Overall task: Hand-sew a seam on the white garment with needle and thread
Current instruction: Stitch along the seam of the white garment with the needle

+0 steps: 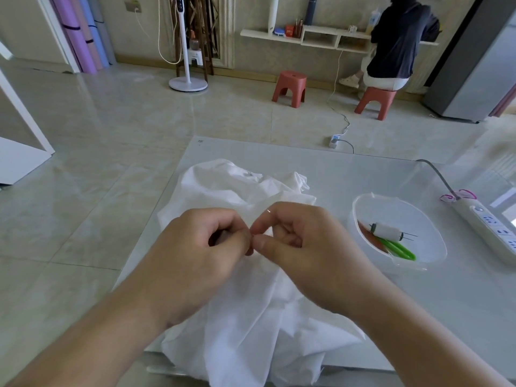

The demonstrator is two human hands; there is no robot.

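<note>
- On the table (349, 174), the white garment (245, 303) lies crumpled under both hands and hangs over the near edge.
- Risk: the needle (268, 210) shows only as a small glint between the fingertips, so I judge it could slip and get lost in the white folds, or prick a finger.
- Risk: the thread is too thin to see; it may tangle if pulled carelessly.
- Left hand (201, 247) has curled fingers and seems to pinch something very small.
- Right hand (301, 247) meets it fingertip to fingertip, also pinching.
- A clear bowl (418, 213) with a spool (386, 231) stands just beside, to the right.
</note>
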